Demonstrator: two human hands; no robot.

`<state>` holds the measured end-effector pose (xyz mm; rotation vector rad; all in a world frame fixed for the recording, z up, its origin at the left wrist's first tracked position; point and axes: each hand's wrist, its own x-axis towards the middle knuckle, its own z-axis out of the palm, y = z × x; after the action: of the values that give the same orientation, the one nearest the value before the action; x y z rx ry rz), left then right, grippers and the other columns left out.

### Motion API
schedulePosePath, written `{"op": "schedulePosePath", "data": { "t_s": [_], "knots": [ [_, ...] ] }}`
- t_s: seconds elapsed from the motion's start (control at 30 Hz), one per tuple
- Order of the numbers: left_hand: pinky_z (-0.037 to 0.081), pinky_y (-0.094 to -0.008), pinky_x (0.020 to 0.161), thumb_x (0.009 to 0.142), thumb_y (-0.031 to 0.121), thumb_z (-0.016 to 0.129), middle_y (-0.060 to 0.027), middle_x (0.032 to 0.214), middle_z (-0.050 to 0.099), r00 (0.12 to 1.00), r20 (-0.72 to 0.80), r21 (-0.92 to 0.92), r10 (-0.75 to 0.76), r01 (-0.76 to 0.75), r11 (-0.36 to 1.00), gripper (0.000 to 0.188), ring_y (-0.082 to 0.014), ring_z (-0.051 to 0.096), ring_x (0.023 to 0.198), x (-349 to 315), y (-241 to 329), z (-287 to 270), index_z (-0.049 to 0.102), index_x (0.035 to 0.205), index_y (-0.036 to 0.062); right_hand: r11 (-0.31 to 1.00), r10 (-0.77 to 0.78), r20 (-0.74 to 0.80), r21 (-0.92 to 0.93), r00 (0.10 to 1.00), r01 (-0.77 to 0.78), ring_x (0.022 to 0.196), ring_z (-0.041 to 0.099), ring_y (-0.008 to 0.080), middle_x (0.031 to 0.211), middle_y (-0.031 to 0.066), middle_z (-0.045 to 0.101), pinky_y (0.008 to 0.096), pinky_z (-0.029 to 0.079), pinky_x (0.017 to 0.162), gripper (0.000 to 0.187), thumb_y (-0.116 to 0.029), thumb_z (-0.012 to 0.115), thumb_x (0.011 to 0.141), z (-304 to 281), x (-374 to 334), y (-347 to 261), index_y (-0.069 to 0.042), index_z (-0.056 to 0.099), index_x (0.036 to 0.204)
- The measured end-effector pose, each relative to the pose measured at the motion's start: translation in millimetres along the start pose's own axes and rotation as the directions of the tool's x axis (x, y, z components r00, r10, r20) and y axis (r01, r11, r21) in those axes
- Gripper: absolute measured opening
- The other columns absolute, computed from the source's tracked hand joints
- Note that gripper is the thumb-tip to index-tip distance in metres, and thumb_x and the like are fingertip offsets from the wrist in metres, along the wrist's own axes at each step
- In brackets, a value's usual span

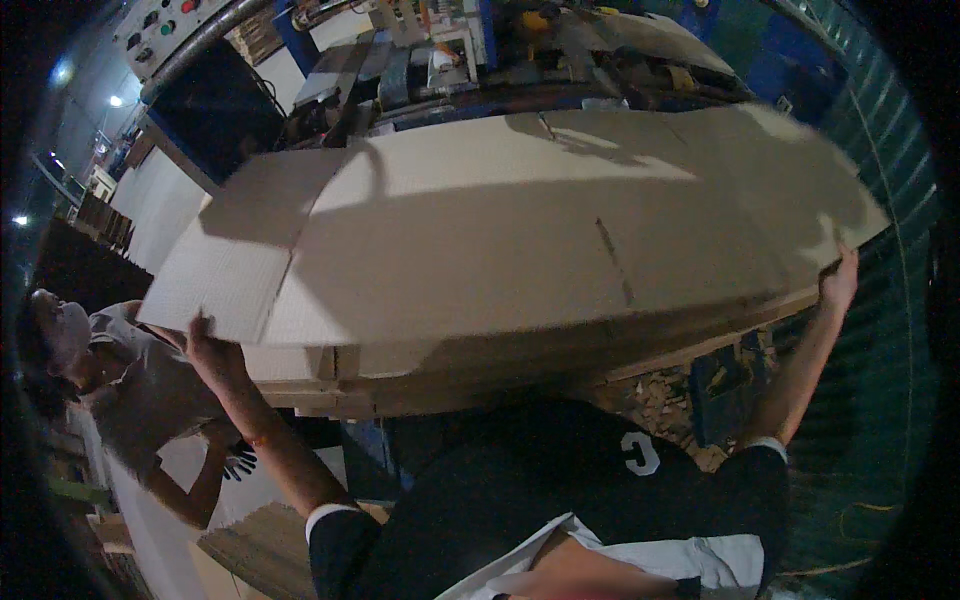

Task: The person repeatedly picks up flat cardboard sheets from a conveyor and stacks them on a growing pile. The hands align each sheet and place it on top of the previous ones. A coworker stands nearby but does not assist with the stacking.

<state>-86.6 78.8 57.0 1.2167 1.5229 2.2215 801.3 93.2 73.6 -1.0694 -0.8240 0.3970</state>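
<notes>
A wide sheet of brown cardboard (450,250) with slots and crease lines spans the view in front of me. My left hand (212,345) grips its near left corner, thumb on top and fingers underneath. At the near right edge, my right hand (838,275) pinches the same sheet; its fingers are partly hidden below. Under the sheet lies a stack of more cardboard sheets (400,390), their near edges showing. The held sheet's far edge reaches toward the machine (430,85); whether it touches cannot be made out.
A control panel (165,35) with buttons hangs at the far left. Another person (150,390) with a dark glove stands close on my left, beside a cardboard pile (275,555). Cardboard scraps (660,405) lie below the stack. A green corrugated wall (870,400) borders the right.
</notes>
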Motion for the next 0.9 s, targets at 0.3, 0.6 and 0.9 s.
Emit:
{"op": "schedulePosePath", "data": {
  "t_s": [0.3, 0.6, 0.9],
  "knots": [
    [0.035, -0.0367, 0.1, 0.078, 0.001, 0.055, -0.0146, 0.126, 0.052, 0.843, 0.531, 0.319, 0.088, -0.295, 0.901, 0.038, -0.0293, 0.049, 0.117, -141.7, 31.0, 50.2, 0.056, 0.116, -0.0004, 0.813, -0.227, 0.681, -0.261, 0.697, 0.52, 0.113, 0.052, 0.0281, 0.115, 0.0122, 0.059, 0.0467, 0.038, 0.097, 0.027, -0.01, 0.06, 0.077, 121.0, -245.4, -22.8, -0.004, 0.061, 0.104],
    [0.027, -0.0447, 0.106, 0.083, 0.015, 0.051, -0.0102, 0.137, 0.042, 0.199, 0.97, 0.243, -0.14, -0.762, 0.6, 0.044, -0.0323, 0.038, 0.127, -147.7, 53.2, 109.1, 0.052, 0.127, 0.0149, 0.425, 0.139, 0.983, -0.168, 0.119, 0.889, 0.124, 0.041, 0.0295, 0.133, 0.0054, 0.046, 0.0474, 0.029, 0.104, 0.049, -0.02, 0.063, 0.074, 136.9, -209.0, -2.2, -0.019, 0.053, 0.121],
    [0.026, -0.0458, 0.107, 0.076, 0.009, 0.055, -0.0129, 0.139, 0.038, 0.369, 0.928, 0.271, 0.038, -0.744, 0.61, 0.058, -0.0322, 0.036, 0.128, -105.9, 10.8, 137.1, 0.044, 0.133, 0.0142, 0.257, 0.176, 0.983, -0.1, 0.055, 0.961, 0.129, 0.033, 0.0316, 0.141, 0.0077, 0.036, 0.048, 0.026, 0.104, 0.069, -0.056, 0.052, 0.077, 202.5, -132.3, 42.1, -0.019, 0.041, 0.134]
  ]
}}
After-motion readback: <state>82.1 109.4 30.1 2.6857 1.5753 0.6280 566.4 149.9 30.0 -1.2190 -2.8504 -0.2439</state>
